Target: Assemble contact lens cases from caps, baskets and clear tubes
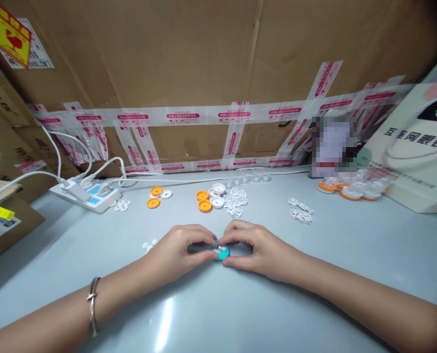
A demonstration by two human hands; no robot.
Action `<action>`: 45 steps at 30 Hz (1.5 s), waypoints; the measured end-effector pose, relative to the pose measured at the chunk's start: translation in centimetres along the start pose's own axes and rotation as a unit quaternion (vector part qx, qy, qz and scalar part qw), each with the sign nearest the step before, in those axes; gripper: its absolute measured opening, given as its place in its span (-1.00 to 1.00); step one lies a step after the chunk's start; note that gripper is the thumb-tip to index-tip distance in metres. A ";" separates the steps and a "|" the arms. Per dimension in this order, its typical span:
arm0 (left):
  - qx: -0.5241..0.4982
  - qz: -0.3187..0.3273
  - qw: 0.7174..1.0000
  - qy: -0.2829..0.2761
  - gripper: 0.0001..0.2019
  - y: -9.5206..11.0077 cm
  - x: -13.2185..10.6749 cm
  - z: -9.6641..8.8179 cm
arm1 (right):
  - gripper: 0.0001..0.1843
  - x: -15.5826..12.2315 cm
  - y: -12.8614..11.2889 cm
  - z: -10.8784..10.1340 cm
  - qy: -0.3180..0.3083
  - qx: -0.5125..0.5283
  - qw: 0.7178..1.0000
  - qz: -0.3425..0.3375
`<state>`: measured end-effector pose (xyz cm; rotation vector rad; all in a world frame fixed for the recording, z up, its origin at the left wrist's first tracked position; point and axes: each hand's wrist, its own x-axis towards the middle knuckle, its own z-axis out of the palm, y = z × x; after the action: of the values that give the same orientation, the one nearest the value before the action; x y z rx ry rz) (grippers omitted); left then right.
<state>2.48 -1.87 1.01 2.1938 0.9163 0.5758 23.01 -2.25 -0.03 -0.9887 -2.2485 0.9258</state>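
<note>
Both my hands meet at the middle of the grey table [240, 314]. Between their fingertips sits a small teal round part [221, 252] with a white piece on top. My left hand [183, 250] pinches it from the left, fingers curled. From the right, my right hand [253, 247] pinches the same part with thumb and fingers closed. A silver bracelet [92, 304] circles my left wrist. Just beyond the hands lie orange rings [204, 205], white round caps [217, 201] and a heap of white lattice pieces [235, 201].
A white power strip [89, 195] with cables lies at the back left. More orange rings [154, 197] and white bits [149, 244] sit on the left, lattice pieces [301, 211] on the right. Stacked orange-and-clear parts [350, 189] and a white box [413, 152] stand back right. Taped cardboard [203, 73] walls the back.
</note>
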 end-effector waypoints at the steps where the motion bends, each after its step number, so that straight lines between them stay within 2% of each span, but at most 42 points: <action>1: 0.004 -0.001 1.000 0.002 -0.88 0.0 0.1 0.0 | -0.82 0.0 0.0 0.1 0.001 0.001 1.000 0.001; 6: 0.054 -0.037 0.998 -0.008 -0.92 0.6 0.7 -0.1 | -0.90 -0.3 0.1 0.9 0.032 -0.006 0.999 -0.002; 11: 0.142 -0.071 0.986 -0.048 -0.90 1.9 1.3 -0.4 | -0.91 -0.4 -0.1 1.5 0.042 -0.020 0.999 -0.008; 13: 0.184 -0.043 0.979 -0.069 -0.90 2.2 1.5 -0.5 | -0.91 -0.3 -0.2 1.6 0.044 -0.020 0.999 -0.001; 16: 0.249 0.032 0.963 -0.094 -0.88 2.0 1.5 -0.6 | -0.91 -0.3 -0.4 1.6 0.051 -0.023 0.998 0.004; 19: 0.297 0.107 0.944 -0.092 -0.84 1.4 1.2 -0.6 | -0.91 -0.3 -0.4 1.6 0.059 -0.024 0.998 -0.003; 23: 0.267 0.170 0.946 -0.074 -0.83 0.4 0.9 -0.7 | -0.91 -0.3 -0.3 1.6 0.061 -0.026 0.998 0.000; 27: 0.246 0.196 0.948 -0.057 -0.81 -0.1 0.8 -0.8 | -0.92 -0.3 -0.2 1.7 0.063 -0.031 0.998 -0.001; 33: 0.272 0.227 0.934 -0.053 -0.79 -0.3 0.7 -0.8 | -0.91 -0.3 -0.1 1.8 0.068 -0.032 0.997 -0.006; 42: 0.251 0.190 0.945 -0.090 -0.77 0.2 0.5 -1.2 | -0.90 -0.3 -0.1 1.9 0.070 -0.035 0.997 -0.013; 45: 0.223 0.160 0.957 -0.093 -0.78 0.4 0.4 -1.3 | -0.90 -0.3 -0.2 1.8 0.070 -0.027 0.997 -0.006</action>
<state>2.14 -1.22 2.23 2.7805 0.6363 0.3185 21.88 -3.24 -1.01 -1.0301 -2.1695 0.7709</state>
